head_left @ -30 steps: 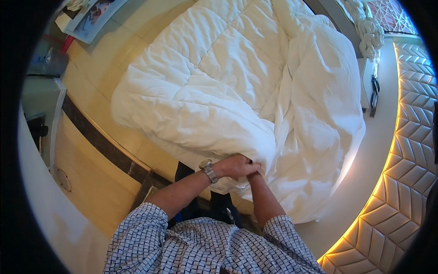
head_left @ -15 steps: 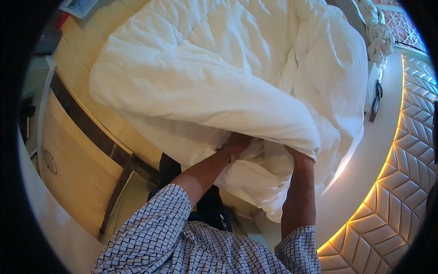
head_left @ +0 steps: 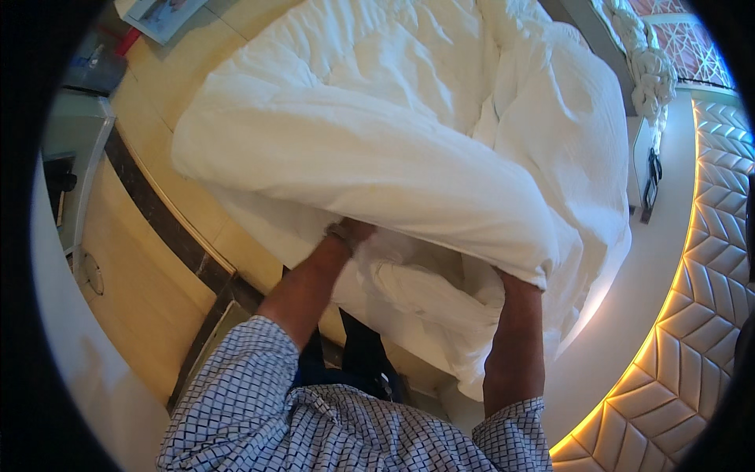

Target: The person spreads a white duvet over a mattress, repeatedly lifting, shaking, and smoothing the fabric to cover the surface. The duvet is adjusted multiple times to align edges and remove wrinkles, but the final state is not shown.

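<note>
A large white duvet (head_left: 370,149) lies bunched in front of me, its near edge lifted into a thick fold. Both my arms reach in under that fold. The back of my left hand (head_left: 359,230) shows just at the fold's edge, with a band around the wrist; its fingers are hidden by the cloth. Farther right, the duvet covers my right hand completely, and only the right forearm (head_left: 515,338) is visible below the edge. Crumpled white fabric (head_left: 429,287) shows in the opening between the arms.
A quilted headboard panel (head_left: 668,338) edged with a glowing light strip curves along the right. White knotted decoration (head_left: 653,79) hangs at the upper right, near a black strap-like item (head_left: 651,185). Tan floor tiles (head_left: 165,86) and a grey cabinet (head_left: 82,134) lie left.
My left hand has moved left along the underside of the fold, widening the opening between my arms. The right arm stays nearly in place. The view has shifted slightly.
</note>
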`<move>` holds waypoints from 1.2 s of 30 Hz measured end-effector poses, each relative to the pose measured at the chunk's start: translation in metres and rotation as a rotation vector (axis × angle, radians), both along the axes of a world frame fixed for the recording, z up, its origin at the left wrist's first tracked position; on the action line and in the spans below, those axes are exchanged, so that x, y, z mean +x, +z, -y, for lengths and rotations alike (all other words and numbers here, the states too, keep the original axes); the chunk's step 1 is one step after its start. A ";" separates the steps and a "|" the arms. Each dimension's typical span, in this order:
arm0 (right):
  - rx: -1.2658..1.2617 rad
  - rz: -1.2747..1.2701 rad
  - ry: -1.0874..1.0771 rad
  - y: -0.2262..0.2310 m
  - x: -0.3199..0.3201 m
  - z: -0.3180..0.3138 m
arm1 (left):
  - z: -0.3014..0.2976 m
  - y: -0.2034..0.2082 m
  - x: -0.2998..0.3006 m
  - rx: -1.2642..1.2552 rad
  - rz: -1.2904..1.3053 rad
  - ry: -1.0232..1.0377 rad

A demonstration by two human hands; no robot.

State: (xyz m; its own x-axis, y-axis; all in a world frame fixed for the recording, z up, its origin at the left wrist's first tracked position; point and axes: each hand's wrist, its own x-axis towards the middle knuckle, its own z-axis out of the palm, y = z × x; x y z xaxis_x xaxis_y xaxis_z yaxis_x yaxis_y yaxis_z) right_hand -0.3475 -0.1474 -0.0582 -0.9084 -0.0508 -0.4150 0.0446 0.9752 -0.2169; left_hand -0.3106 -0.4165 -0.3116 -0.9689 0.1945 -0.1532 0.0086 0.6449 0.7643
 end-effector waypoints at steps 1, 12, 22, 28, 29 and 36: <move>0.065 -0.088 0.056 -0.024 0.007 -0.040 | 0.030 -0.007 -0.008 -0.085 -0.050 0.082; 0.066 -0.004 -0.069 -0.061 0.013 -0.034 | 0.244 -0.061 0.012 -0.398 0.097 0.384; -0.575 0.790 0.066 -0.160 0.146 0.144 | 0.301 0.023 0.033 -0.012 0.388 -0.111; -0.465 1.126 0.592 -0.121 0.215 0.182 | 0.333 0.106 0.046 0.590 0.605 0.186; -0.463 1.218 0.522 -0.109 0.209 0.187 | 0.343 0.106 0.057 0.754 0.667 0.307; -0.644 1.578 -0.182 -0.054 0.186 0.186 | 0.395 0.104 0.132 1.230 0.710 0.780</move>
State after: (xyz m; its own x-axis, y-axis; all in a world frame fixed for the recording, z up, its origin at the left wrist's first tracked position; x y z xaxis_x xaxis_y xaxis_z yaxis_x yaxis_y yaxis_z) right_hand -0.1617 -0.3337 -0.1124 0.3168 -0.5066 -0.8019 0.6766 0.7132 -0.1833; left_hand -0.1791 -0.8114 -0.2073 -0.6908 0.0522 -0.7211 -0.5719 -0.6496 0.5009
